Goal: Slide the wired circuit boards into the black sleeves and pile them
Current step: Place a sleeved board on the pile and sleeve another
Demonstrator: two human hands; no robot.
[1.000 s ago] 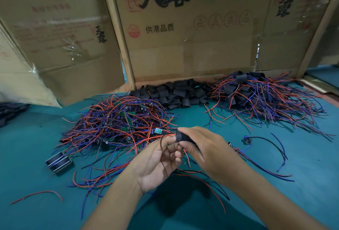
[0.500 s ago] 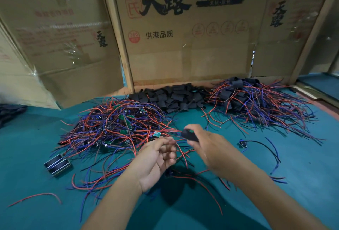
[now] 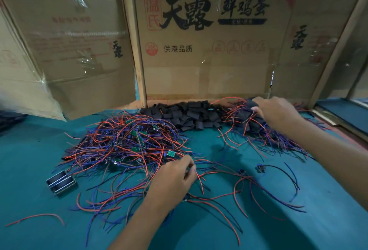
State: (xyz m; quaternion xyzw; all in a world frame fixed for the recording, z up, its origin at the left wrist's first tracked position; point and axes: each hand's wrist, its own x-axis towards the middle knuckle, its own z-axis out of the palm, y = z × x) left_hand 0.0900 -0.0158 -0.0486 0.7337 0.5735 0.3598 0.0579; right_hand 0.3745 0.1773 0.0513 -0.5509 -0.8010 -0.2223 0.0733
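Observation:
A tangle of wired circuit boards (image 3: pixel 127 142), red and blue wires with small green boards, lies left of centre on the teal table (image 3: pixel 29 160). Behind it is a heap of empty black sleeves (image 3: pixel 189 114). At the back right lies the pile of sleeved boards (image 3: pixel 258 132). My right hand (image 3: pixel 276 112) is stretched out over that pile and grips a sleeved board (image 3: pixel 251 104) at its top. My left hand (image 3: pixel 175 178) is at the near edge of the tangle, fingers curled down and pinching loose wires (image 3: pixel 199 178).
Cardboard box walls (image 3: pixel 199 50) close off the back of the table. A small metal block (image 3: pixel 60 182) sits at the front left. A loose wired part (image 3: pixel 260 168) and stray wires lie between my arms. A single red wire (image 3: pixel 35 217) lies near the front edge.
My right hand has carried the sleeved board from in front of me to the back-right pile. My left hand has dropped onto the wires by the tangle. The view has tilted upward.

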